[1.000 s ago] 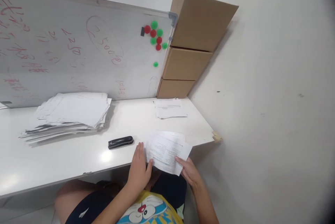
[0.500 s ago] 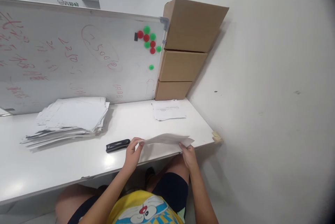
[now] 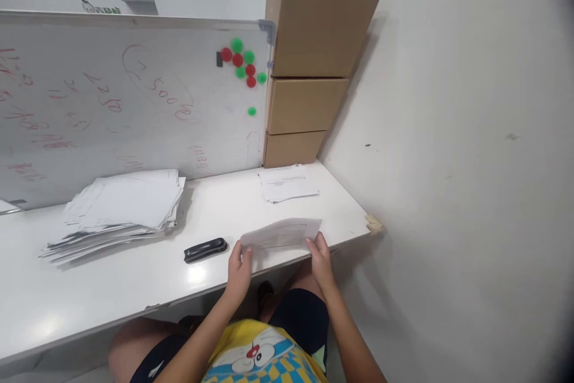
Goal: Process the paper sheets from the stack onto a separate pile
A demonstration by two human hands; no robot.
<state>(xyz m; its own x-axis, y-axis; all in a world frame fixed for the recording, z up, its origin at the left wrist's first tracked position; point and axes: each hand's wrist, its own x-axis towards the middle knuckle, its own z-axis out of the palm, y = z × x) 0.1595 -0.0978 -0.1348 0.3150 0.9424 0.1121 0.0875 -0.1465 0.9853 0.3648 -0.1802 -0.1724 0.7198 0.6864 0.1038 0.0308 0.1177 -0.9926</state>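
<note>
Between my two hands I hold sheets of paper (image 3: 282,235), raised on edge just above the front of the white table. My left hand (image 3: 241,260) pinches the left end, thumb on the near face. At the right end my right hand (image 3: 319,251) grips the paper the same way. How many sheets there are I cannot tell. A black stapler (image 3: 205,250) lies on the table just left of my left hand. Beyond the held paper rests a small stack of printed sheets (image 3: 289,183).
A tall, uneven pile of papers (image 3: 130,201) sits on the left of the table (image 3: 219,204). Behind stands a whiteboard (image 3: 192,150) with red writing and round magnets. Cardboard boxes (image 3: 309,105) are stacked at the back right corner, beside the wall (image 3: 448,192).
The paper has tilted up from nearly flat, so its near face now shows. My left hand has moved a little right, away from the stapler. The view has shifted slightly.
</note>
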